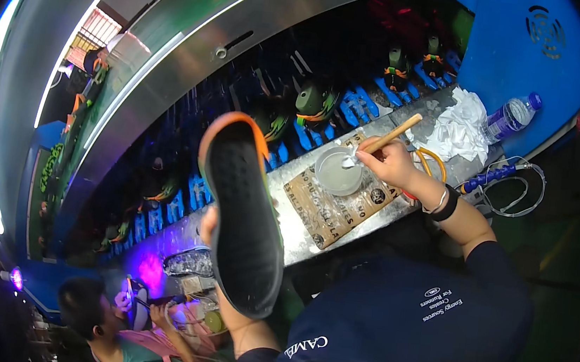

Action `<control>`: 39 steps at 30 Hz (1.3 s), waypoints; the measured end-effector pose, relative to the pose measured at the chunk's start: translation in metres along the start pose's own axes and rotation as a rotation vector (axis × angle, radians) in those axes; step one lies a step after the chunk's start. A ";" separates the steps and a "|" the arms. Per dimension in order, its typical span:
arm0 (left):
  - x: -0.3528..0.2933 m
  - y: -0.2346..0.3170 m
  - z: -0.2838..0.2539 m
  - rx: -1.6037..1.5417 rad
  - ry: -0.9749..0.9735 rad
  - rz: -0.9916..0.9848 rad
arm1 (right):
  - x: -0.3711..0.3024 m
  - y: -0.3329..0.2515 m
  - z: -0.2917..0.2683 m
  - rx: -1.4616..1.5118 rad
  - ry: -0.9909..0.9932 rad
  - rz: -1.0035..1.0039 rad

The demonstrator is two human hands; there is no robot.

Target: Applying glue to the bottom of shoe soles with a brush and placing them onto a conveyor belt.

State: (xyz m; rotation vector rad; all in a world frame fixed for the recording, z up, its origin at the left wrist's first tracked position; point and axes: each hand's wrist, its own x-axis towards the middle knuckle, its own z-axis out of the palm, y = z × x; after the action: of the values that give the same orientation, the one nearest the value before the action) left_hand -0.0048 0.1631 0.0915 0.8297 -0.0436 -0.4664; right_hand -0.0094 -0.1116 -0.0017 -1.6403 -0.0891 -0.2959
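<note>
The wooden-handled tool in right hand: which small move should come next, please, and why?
Probably lift the wooden-handled tool away from the bowl and bring it toward the shoe sole. The right hand holds the tool with its pale tip at the bowl, while the left hand holds the sole up nearby.

This is a factory workshop, evidently for footwear. Dark shoes (316, 104) with green and orange trim stand in a row on blue holders (360, 107), stretching from eight o'clock to one o'clock beneath a long metal hood (182, 67). Near the centre are a black shoe sole (244, 211) and a metal table (291, 236) with a bowl (336, 177) of pale liquid. A vented blue machine casing (508, 55) rises at two o'clock; a purple lamp (17, 278) glows at eight, with a co-worker (137, 357) between seven and eight.
</note>
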 end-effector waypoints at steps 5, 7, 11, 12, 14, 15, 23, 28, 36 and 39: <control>-0.025 -0.030 -0.057 -0.308 0.060 -0.418 | -0.002 0.013 0.006 -0.220 0.000 -0.075; -0.023 -0.041 -0.078 -0.296 -0.198 -0.495 | -0.002 0.015 0.003 -0.277 -0.011 -0.076; -0.020 -0.051 -0.092 -0.264 -0.217 -0.466 | -0.001 0.013 0.002 -0.302 -0.016 -0.044; -0.018 -0.049 -0.090 -0.264 -0.217 -0.467 | -0.002 0.011 0.002 -0.305 -0.027 -0.047; -0.014 -0.044 -0.085 -0.294 -0.272 -0.538 | -0.002 0.012 0.003 -0.309 -0.037 -0.049; -0.014 -0.043 -0.081 -0.293 -0.272 -0.538 | -0.001 0.013 0.002 -0.302 -0.044 -0.022; -0.002 -0.036 -0.062 -0.328 -0.406 -0.640 | -0.008 0.011 -0.006 -0.136 -0.105 0.100; -0.016 -0.042 -0.057 -0.364 -0.326 -0.595 | -0.009 -0.001 0.006 0.122 -0.102 0.163; -0.019 -0.051 -0.042 -0.355 -0.273 -0.584 | -0.014 -0.029 0.024 0.019 -0.190 -0.111; -0.019 -0.053 -0.040 -0.357 -0.254 -0.585 | -0.013 -0.030 0.026 -0.044 -0.188 -0.140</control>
State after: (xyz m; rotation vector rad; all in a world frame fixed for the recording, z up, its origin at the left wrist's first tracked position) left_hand -0.0330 0.1681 0.0294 0.4156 0.0492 -1.0957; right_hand -0.0251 -0.0814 0.0229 -1.7064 -0.3425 -0.2513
